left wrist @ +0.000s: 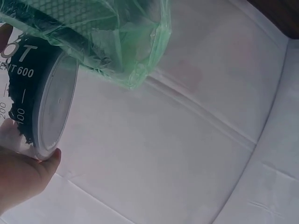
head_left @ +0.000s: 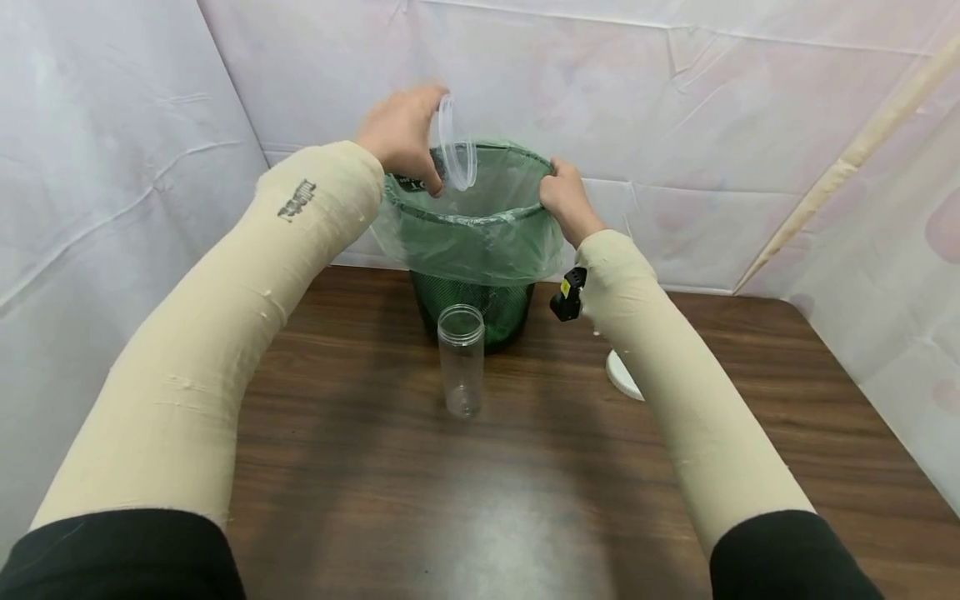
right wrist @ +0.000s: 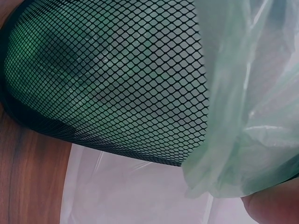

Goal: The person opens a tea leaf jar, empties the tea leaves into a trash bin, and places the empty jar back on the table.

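Observation:
My left hand [head_left: 405, 129] holds a clear plastic measuring cup [left wrist: 28, 93] tipped on its side above the bin's left rim. Dark print with white lettering and numbers runs along the cup's side, and its clear round rim [head_left: 456, 150] faces right in the head view. At the back of the table stands a dark mesh bin [right wrist: 117, 84], lined with a green plastic bag [head_left: 480, 250] folded over the rim. My right hand [head_left: 570, 198] grips the bin's right rim through the bag. Mostly out of the right wrist view, only a fingertip [right wrist: 275, 205] shows there.
An uncapped clear jar [head_left: 462, 362] stands upright on the brown wooden table [head_left: 360, 467], just in front of the bin. Partly behind my right forearm lies a white lid [head_left: 622, 377]. White sheeting [head_left: 750, 125] hangs behind the table and along both sides.

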A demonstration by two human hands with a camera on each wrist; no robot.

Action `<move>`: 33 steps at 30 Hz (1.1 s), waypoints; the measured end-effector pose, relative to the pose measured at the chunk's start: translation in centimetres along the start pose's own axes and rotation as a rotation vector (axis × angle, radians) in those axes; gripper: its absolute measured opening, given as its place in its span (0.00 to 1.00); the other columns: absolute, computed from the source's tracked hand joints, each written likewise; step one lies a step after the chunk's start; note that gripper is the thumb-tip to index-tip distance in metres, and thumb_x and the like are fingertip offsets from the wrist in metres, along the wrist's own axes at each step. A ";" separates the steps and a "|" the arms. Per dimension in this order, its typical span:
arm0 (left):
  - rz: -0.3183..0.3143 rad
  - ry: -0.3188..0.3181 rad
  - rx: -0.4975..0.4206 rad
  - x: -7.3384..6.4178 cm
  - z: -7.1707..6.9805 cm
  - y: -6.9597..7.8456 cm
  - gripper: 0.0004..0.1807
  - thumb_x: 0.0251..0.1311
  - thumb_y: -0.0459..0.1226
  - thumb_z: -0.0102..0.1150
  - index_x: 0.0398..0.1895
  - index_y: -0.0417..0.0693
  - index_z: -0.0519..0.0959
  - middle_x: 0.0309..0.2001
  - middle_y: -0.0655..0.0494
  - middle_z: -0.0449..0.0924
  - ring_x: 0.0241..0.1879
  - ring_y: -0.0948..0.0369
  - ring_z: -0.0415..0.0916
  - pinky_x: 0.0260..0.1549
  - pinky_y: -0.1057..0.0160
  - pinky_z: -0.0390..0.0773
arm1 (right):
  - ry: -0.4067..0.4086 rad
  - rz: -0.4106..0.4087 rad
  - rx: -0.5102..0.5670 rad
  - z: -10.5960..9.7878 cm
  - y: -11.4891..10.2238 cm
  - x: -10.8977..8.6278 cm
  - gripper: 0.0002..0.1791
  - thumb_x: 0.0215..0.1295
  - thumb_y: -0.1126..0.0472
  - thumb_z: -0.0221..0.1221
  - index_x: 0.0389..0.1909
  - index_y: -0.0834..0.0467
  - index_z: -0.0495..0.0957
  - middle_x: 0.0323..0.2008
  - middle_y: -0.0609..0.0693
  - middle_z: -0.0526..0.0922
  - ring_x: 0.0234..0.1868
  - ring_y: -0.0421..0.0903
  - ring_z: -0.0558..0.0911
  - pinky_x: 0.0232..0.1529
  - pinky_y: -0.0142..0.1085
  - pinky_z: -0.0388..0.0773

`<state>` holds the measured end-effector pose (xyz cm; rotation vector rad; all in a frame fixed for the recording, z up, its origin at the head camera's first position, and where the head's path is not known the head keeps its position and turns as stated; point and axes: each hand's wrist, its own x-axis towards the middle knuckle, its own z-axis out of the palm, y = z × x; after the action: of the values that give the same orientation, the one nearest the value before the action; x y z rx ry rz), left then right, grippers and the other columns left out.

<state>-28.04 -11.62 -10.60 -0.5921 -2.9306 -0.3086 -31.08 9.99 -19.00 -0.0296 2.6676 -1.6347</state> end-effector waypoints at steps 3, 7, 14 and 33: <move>0.000 -0.005 0.033 0.1 0.0 0.1 0.64 0.33 0.34 0.78 0.75 0.45 0.47 0.66 0.46 0.63 0.62 0.46 0.61 0.60 0.45 0.61 | -0.009 0.010 -0.002 0.0 -0.1 0.1 0.32 0.70 0.68 0.28 0.76 0.54 0.39 0.75 0.47 0.39 0.73 0.41 0.40 0.68 0.32 0.45; 0.005 -0.016 0.081 0.2 0.0 0.1 0.65 0.32 0.34 0.78 0.75 0.44 0.46 0.67 0.45 0.61 0.63 0.45 0.59 0.61 0.44 0.58 | -0.016 0.026 -0.004 -0.1 -0.1 0.2 0.32 0.71 0.67 0.27 0.76 0.53 0.38 0.75 0.46 0.39 0.73 0.40 0.40 0.68 0.32 0.45; 0.012 -0.024 0.147 0.5 0.2 0.1 0.67 0.31 0.35 0.78 0.75 0.44 0.44 0.70 0.44 0.55 0.66 0.43 0.54 0.64 0.45 0.52 | -0.026 0.035 0.010 -0.2 0.0 0.2 0.33 0.71 0.68 0.27 0.76 0.52 0.37 0.75 0.45 0.37 0.73 0.39 0.39 0.67 0.30 0.48; 0.051 -0.043 0.248 0.6 1.0 -0.2 0.64 0.32 0.34 0.75 0.75 0.42 0.45 0.71 0.42 0.52 0.68 0.42 0.49 0.66 0.45 0.47 | -0.014 0.025 0.027 0.3 0.6 0.4 0.32 0.72 0.68 0.29 0.76 0.54 0.38 0.75 0.45 0.38 0.73 0.40 0.38 0.69 0.32 0.44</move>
<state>-28.75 -11.35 -11.46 -0.6406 -2.9242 0.0742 -31.49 9.98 -19.62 -0.0076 2.6244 -1.6564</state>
